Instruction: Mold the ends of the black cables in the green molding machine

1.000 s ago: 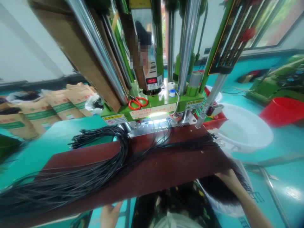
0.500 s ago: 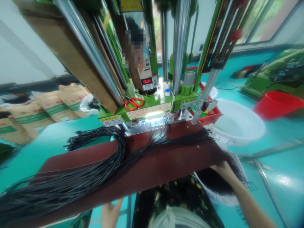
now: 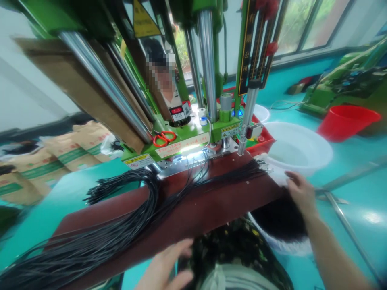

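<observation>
A long bundle of black cables lies along the brown board in front of a green press machine. A thinner run of cables stretches right, their pale metallic ends near the board's right corner. A few cables reach up to the lit metal plate. My left hand is below the board's front edge, fingers apart and holding nothing. My right hand is raised beside the board's right corner, above a lined container of dark material; its fingers look loosely spread, with nothing visible in them.
Orange-handled scissors rest on the machine's green ledge. At right stand a red parts bin, a large white basin, a red bucket and a metal rail. Paper sacks stand at left.
My right hand has risen from over the dark-filled container toward the board's right corner. My left hand has come up and right from under the board's edge. The view has shifted slightly.
</observation>
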`<act>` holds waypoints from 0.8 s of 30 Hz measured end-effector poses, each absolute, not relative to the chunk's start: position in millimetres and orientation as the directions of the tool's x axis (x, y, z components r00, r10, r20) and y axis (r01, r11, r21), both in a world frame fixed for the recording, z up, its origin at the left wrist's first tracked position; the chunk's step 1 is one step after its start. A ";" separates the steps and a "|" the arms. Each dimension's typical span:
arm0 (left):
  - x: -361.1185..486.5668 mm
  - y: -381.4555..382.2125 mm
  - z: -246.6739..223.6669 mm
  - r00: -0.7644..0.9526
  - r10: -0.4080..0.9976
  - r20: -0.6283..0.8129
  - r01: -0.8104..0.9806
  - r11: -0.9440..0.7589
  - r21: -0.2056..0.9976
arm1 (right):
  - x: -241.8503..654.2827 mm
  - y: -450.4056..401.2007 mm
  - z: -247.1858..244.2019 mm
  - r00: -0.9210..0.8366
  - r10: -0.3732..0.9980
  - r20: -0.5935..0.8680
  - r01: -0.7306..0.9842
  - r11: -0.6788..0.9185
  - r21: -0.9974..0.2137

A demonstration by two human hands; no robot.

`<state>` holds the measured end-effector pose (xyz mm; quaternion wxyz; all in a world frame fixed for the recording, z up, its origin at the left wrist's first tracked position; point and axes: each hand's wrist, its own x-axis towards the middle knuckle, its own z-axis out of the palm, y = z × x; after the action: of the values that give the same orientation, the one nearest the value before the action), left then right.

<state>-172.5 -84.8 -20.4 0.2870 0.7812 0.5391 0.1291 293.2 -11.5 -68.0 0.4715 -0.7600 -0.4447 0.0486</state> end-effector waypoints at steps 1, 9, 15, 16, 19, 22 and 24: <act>-146.6 -72.1 -8.2 0.460 0.887 -0.031 0.749 -0.370 0.550 | 285.7 -10.3 -64.5 0.604 0.666 0.439 0.666 -0.118 -0.737; 1.2 56.1 -2.5 0.553 0.816 0.168 0.800 -0.576 0.165 | 223.9 3.0 -42.6 0.241 0.559 0.793 0.855 0.264 -0.446; 16.0 86.2 -9.1 0.675 0.737 0.031 0.735 -0.675 0.062 | 226.7 2.2 -47.5 0.252 0.606 0.755 0.830 0.266 -0.490; 15.4 87.3 -7.0 0.680 0.732 0.036 0.729 -0.681 0.067 | 226.9 1.9 -48.0 0.251 0.614 0.748 0.827 0.265 -0.495; 12.7 87.9 3.3 0.641 0.760 0.106 0.747 -0.649 0.141 | 226.1 1.1 -48.1 0.251 0.632 0.733 0.822 0.260 -0.506; 8.0 87.0 17.7 0.558 0.806 0.199 0.774 -0.592 0.227 | 225.1 0.4 -47.5 0.261 0.647 0.717 0.816 0.249 -0.522; 3.7 86.1 26.9 0.526 0.826 0.202 0.770 -0.563 0.300 | 224.8 -0.1 -47.0 0.262 0.651 0.712 0.816 0.244 -0.524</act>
<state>3.7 86.1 26.9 0.0868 0.8691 0.4592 0.1619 224.8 -0.1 -47.0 0.5095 -0.6095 -0.6021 -0.0809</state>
